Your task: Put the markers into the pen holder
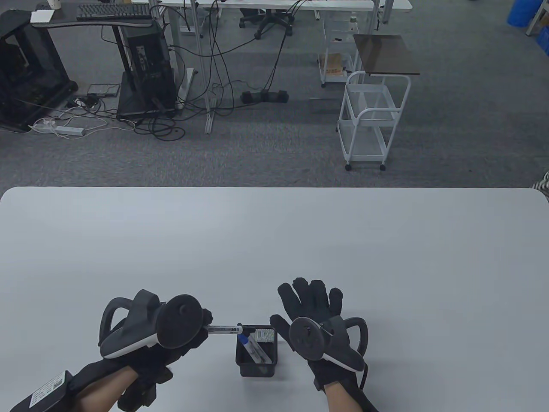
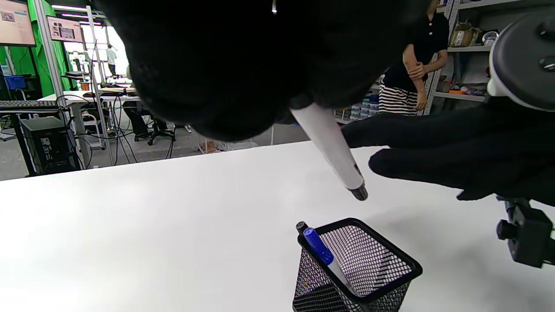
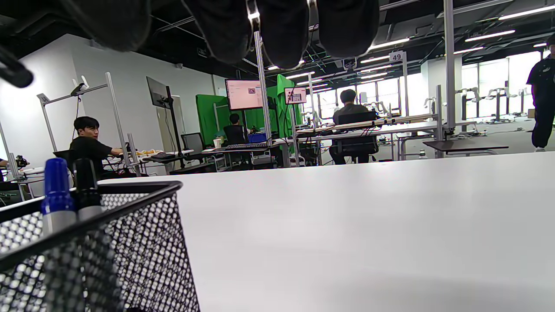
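The white-barrelled marker with a black end (image 2: 334, 147) sits at centre frame in the left wrist view, angled downward with its black end above and just beyond the far rim of the black wire-mesh square pen holder (image 2: 373, 277), not yet inside it. The left hand (image 1: 171, 339) grips the marker by its upper barrel, fingers wrapped around it. Judged as light, rigid and smooth-sided, the marker is best held mid-barrel; a loose grip could let it slip. The holder, at lower centre of the table view, already contains a blue-capped marker (image 2: 318, 247) and a black-capped marker (image 2: 301, 226), both leaning against its left edge. Being light mesh, the holder may shift or tip if struck on the rim. The right hand (image 1: 317, 313) lies just right of the holder, fingers spread and flat, grasping nothing. All stands on the white table (image 1: 274, 240).
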`<state>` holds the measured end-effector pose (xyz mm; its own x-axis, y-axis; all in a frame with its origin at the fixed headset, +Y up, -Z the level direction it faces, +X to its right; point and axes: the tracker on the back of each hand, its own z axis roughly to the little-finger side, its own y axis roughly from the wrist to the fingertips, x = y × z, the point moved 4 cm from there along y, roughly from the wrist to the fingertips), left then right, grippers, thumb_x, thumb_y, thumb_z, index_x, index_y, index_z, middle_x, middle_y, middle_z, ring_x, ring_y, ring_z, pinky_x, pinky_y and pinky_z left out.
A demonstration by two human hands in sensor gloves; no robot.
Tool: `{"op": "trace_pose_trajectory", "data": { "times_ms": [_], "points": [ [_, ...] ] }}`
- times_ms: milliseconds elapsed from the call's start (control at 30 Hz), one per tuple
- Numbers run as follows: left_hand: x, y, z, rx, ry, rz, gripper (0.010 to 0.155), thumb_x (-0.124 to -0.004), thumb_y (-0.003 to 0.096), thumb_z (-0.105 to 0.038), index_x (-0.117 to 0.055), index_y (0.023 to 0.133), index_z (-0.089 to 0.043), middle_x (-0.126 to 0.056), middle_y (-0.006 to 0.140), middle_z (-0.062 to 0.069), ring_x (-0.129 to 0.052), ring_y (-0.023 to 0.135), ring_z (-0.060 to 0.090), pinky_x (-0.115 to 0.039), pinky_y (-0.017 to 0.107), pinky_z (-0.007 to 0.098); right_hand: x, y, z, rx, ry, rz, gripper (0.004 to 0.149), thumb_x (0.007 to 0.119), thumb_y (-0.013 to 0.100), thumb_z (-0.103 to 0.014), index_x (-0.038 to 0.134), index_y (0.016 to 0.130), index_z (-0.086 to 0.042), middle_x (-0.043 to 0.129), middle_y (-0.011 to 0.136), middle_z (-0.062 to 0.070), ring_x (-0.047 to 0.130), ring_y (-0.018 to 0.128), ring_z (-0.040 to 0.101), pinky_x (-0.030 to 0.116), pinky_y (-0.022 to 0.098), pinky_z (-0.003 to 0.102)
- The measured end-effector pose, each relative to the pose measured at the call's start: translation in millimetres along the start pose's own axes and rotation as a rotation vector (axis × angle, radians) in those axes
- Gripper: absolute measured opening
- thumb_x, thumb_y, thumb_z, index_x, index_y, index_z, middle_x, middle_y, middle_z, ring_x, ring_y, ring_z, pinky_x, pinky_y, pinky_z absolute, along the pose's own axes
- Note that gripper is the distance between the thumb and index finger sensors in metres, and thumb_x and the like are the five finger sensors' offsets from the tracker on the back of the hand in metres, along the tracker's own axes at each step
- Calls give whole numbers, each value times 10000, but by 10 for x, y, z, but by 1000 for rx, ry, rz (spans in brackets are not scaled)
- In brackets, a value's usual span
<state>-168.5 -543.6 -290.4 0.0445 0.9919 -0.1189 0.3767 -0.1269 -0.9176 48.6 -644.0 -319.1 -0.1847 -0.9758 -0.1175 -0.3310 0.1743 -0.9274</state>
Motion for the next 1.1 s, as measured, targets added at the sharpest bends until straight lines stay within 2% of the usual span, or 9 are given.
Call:
{"op": "trace_pose_trajectory", "data": {
  "times_ms": [333,567,1100],
  "points": [
    [-48,86,-215,-26,109,51,437,-877,498,-419,-910,913,-286,-947,844,38,-1050,651,234,-950,532,296,6,3,-4,-2,0,0,696,585,634,-583,519,1199,-182,507,1257,233,514,1111,579,341,711,738],
    [-227,238,-381,-61,138,95,431,-875,503,-412,-901,919,-301,-920,876,33,-1027,693,231,-931,569,303,15,6,-16,-6,-3,-2,695,585,635,-582,519,1199,-182,505,1258,231,514,1112,578,341,712,738],
    [-515,448,-512,-90,180,87,429,-873,505,-407,-882,928,-330,-878,922,13,-998,750,210,-909,614,298,31,7,-43,-13,-11,-8,694,585,634,-582,520,1198,-182,506,1258,229,513,1113,577,340,713,737]
  ]
}}
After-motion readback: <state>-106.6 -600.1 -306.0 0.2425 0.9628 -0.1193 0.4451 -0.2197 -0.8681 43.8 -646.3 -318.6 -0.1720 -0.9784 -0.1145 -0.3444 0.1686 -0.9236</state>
